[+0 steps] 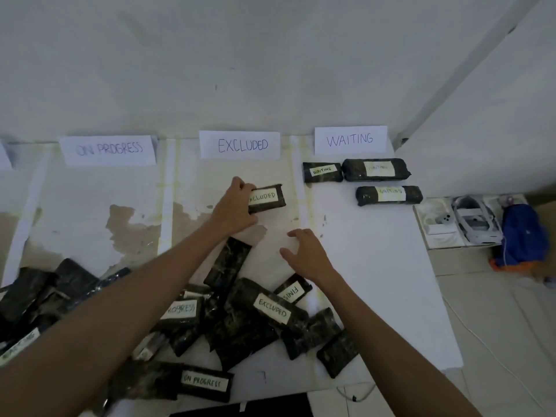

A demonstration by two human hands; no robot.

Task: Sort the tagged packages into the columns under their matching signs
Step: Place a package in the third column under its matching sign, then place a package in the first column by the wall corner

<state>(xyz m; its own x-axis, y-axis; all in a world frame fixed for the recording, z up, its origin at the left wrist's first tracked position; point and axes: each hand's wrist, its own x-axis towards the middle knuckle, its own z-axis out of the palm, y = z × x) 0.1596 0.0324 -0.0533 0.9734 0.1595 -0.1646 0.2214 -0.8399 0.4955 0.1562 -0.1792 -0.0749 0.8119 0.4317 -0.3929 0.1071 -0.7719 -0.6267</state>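
My left hand [237,206] gripped the EXCLUDED-tagged package [267,198] in the column below the EXCLUDED sign [239,145]; my right hand [304,251] hovered open, empty. I judged it best set square, tag up, close under the sign.

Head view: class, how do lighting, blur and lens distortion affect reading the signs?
Head view: dim, even light, no glare; the wide-angle lens bows the table edges; EXCLUDED sign and WAITING sign read clearly; ON PROGRESS sign looks faint, soft.
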